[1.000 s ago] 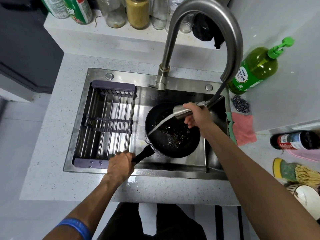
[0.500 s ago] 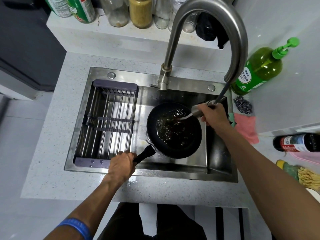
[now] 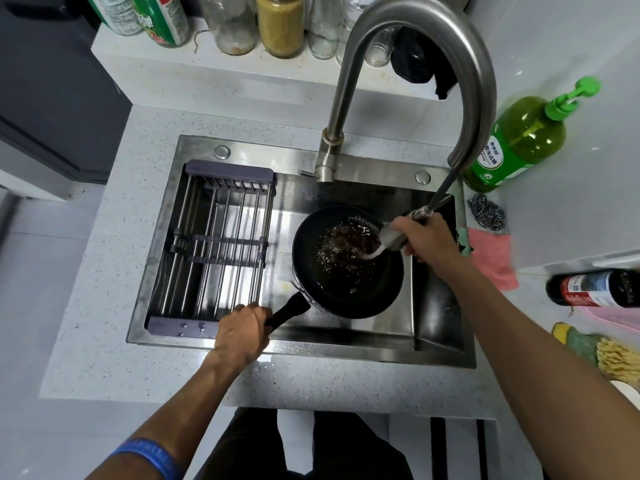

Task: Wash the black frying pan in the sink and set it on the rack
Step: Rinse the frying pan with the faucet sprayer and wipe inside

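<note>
The black frying pan (image 3: 360,285) sits in the steel sink (image 3: 346,344), with water and bubbles splashing inside it. My left hand (image 3: 240,332) grips the pan's black handle at the sink's front edge. My right hand (image 3: 427,239) holds the pull-out spray head (image 3: 393,235) of the faucet (image 3: 408,39) over the pan's right rim, and a short jet of water runs into the pan. The rack (image 3: 214,251) of metal bars with grey ends spans the left half of the sink and holds nothing.
A green soap bottle (image 3: 519,140), a steel scourer (image 3: 486,213) and a pink cloth (image 3: 493,258) lie right of the sink. A dark bottle (image 3: 595,289) and a brush (image 3: 599,351) lie further right. Jars and bottles (image 3: 280,22) line the back ledge.
My right hand has carried the spray head from the pan's middle to its right rim, and the water jet has become shorter. My left hand has kept its hold on the handle.
</note>
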Motion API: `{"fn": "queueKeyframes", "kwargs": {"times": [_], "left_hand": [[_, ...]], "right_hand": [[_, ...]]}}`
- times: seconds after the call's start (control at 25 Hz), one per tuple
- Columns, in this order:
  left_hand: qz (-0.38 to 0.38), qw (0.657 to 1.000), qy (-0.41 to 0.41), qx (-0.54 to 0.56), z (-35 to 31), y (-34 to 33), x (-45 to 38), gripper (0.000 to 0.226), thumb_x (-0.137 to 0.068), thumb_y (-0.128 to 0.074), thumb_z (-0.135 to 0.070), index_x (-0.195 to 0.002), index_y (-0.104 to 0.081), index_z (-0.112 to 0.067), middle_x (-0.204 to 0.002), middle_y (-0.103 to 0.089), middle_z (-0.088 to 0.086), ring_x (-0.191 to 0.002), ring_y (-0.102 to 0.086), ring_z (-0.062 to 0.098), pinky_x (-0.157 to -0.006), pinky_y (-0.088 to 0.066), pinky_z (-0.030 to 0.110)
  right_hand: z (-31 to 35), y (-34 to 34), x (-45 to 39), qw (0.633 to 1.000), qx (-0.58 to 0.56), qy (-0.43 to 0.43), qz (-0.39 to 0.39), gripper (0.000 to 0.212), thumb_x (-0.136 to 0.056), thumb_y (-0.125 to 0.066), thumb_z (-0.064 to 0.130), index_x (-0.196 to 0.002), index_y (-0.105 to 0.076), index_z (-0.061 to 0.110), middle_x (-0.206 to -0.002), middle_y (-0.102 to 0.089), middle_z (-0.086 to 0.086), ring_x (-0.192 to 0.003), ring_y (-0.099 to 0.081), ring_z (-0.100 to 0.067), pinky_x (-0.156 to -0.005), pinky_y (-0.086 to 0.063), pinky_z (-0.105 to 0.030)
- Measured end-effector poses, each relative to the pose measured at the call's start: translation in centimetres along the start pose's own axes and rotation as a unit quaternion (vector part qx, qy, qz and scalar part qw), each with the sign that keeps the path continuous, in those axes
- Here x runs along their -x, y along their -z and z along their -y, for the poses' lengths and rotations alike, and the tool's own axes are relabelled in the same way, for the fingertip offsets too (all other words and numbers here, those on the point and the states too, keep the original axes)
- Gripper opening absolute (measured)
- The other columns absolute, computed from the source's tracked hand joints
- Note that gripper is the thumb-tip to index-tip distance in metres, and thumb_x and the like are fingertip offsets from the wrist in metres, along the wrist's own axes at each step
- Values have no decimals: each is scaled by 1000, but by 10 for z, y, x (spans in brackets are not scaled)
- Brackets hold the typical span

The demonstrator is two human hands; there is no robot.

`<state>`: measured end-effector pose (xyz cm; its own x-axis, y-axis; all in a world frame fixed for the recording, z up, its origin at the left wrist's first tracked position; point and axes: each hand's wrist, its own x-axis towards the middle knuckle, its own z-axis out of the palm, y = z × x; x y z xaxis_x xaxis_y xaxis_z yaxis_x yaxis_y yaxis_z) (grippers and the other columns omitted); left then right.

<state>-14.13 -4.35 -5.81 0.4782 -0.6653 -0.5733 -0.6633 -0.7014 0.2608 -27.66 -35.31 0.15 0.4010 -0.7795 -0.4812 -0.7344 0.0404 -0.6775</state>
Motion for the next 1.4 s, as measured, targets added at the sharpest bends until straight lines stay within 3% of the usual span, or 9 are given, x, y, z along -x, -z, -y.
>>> {"fn": "queueKeyframes", "kwargs": {"times": [0.2, 0.4, 0.52, 0.68, 0.76, 0.92, 1.08, 1.24, 1.4], "left_hand": [[-2, 1000, -3, 6, -1, 0, 0, 12, -94, -60, -28, -102, -61, -19, -71, -49, -11, -69, -55, 10, -65, -42, 18], [1, 1000, -1, 12, 1, -2, -1, 10, -93, -61, -28, -101, -63, -22, -70, -49, -13, -67, -55, 8, -62, -40, 17], [3, 1000, 3, 20, 2, -3, -3, 6, -93, -61, -27, -98, -63, -24, -68, -50, -13, -63, -54, 5, -56, -36, 15], [0, 1000, -6, -9, 3, -4, -5, 9, -92, -60, -32, -98, -65, -28, -69, -54, -13, -61, -54, 4, -53, -35, 15], [-8, 1000, -11, -21, 3, -4, -6, 11, -92, -60, -34, -101, -65, -28, -74, -55, -12, -65, -55, 7, -59, -38, 18], [-3, 999, -6, -38, 3, -4, -7, 14, -92, -59, -33, -104, -64, -29, -81, -58, -10, -69, -52, 9, -63, -38, 21], [2, 998, -12, -54, 1, -4, -8, 14, -93, -56, -34, -105, -63, -28, -83, -58, -8, -71, -53, 11, -64, -41, 23], [-5, 998, -13, -56, 0, -3, -7, 13, -94, -55, -33, -104, -62, -27, -81, -54, -9, -72, -51, 11, -67, -41, 22], [-14, 999, -12, -42, 3, -6, -8, 13, -93, -57, -34, -101, -65, -27, -77, -54, -10, -68, -49, 9, -63, -38, 21]], "right_hand": [[12, -11, -5, 996, -86, 1, 25, 23, -84, -69, 35, -80, -71, 12, -64, -64, -13, -59, -59, -19, -57, -50, -32], [-4, 6, -8, 998, 41, 5, -55, 34, -69, -66, 46, -67, -73, 13, -60, -71, -4, -59, -68, -23, -66, -58, -42], [-1, -5, 4, 1000, 6, 10, 21, 31, -81, -67, 37, -64, -69, 11, -49, -63, -1, -42, -57, -16, -51, -46, -29], [10, -13, -2, 995, -93, 11, 39, 22, -86, -69, 33, -81, -71, 12, -65, -67, -13, -54, -59, -15, -58, -51, -33], [5, -1, -8, 999, -36, 11, -8, 24, -80, -70, 39, -80, -73, 15, -72, -73, -10, -59, -65, -17, -63, -54, -36], [-14, 15, 0, 993, 108, 46, -16, 35, -77, -63, 46, -64, -72, 15, -52, -66, -1, -51, -64, -17, -60, -52, -31], [1, -10, 2, 995, -50, 19, 79, 24, -87, -67, 30, -86, -73, 6, -68, -70, -20, -54, -60, -21, -49, -49, -28], [9, -13, -9, 994, -110, 12, 23, 19, -87, -68, 27, -92, -72, 9, -78, -74, -18, -59, -64, -15, -56, -55, -30], [14, -23, -10, 989, -146, 3, 26, 14, -89, -68, 25, -89, -72, 12, -69, -71, -14, -56, -62, -14, -56, -55, -28]]}}
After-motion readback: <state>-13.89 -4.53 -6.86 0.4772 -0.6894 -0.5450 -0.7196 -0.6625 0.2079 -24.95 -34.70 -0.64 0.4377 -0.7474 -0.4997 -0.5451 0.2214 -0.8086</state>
